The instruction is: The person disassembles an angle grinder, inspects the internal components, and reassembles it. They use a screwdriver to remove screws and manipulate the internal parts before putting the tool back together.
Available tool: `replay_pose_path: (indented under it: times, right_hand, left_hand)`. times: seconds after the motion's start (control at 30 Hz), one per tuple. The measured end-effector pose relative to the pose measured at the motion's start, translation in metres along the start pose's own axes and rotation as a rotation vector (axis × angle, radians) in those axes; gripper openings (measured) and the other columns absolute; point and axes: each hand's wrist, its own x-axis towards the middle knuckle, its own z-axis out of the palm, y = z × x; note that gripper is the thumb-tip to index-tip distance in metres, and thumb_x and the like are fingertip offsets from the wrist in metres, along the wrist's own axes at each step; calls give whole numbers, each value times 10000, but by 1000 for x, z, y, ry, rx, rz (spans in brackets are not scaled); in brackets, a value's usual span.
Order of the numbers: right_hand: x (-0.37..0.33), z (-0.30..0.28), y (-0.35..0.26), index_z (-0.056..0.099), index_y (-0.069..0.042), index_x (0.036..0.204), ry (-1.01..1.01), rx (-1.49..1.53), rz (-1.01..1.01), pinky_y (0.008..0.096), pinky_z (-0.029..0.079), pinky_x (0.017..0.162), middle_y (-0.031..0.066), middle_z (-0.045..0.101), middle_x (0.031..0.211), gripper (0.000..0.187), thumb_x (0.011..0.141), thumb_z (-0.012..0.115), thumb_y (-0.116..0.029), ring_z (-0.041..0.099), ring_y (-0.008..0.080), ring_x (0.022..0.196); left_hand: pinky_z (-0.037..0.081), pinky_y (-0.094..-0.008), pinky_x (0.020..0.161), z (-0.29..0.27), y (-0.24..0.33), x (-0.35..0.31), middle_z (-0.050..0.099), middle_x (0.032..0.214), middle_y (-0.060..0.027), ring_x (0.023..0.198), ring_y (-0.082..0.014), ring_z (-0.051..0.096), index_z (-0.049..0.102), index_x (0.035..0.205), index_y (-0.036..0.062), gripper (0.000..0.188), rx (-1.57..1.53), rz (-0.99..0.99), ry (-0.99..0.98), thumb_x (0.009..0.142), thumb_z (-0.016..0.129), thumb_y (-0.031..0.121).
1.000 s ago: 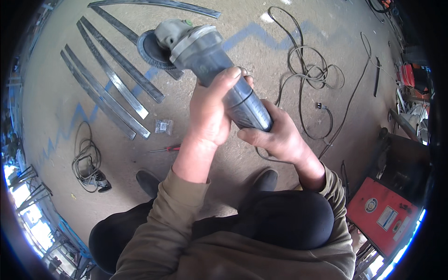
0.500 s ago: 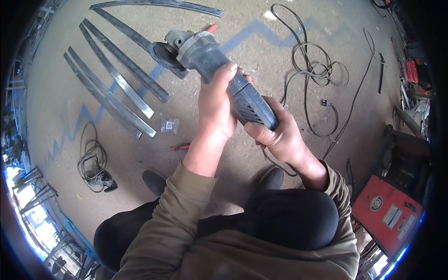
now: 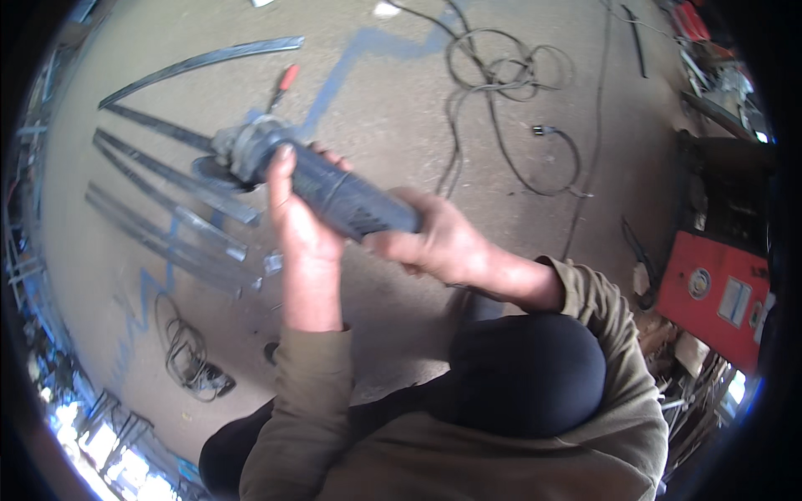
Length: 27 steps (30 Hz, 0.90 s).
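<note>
Near centre, above the concrete floor (image 3: 401, 92): angle grinder (image 3: 322, 188), grey body, held level in both hands. Left hand (image 3: 301, 225) fingers wrapped round the forward barrel; right hand (image 3: 439, 246) closed on the rear grip. Since a second ago the disc end has swung further left, over the steel strips (image 3: 171, 213). Coiled cable (image 3: 501, 75) far right. Containers: none discernible.

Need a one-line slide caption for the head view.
Both hands, left hand and right hand, grip an angle grinder above metal strips and tangled cables on a concrete floor.
</note>
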Motion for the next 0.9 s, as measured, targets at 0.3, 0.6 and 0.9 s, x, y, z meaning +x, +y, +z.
replay_pose_path:
  times: [0.3,0.6,0.9]
  right_hand:
    - [10,-5,8,616,45,1184,-54,306,59,247,491,529,76,644,881,501,903,810,-320,600,106,613]
    - [21,-27,49,587,-16,1255,-349,761,225,229,524,510,158,716,900,541,1011,652,-494,642,134,585]
    - [17,-25,37,481,-21,1426,-281,698,220,326,654,617,203,703,1000,668,1148,272,-591,739,233,760]
  left_hand:
    - [594,-391,899,18,-4,-8,652,970,-101,912,-239,673,603,1085,10,448,88,-8,82,969,751,417]
    - [579,-483,1026,4,-3,0,665,991,-140,976,-285,692,589,1134,-23,460,-61,-162,-51,917,807,319]
    - [595,-467,911,-2,3,15,672,946,-158,905,-304,685,595,1056,-17,404,30,-138,114,957,723,353]
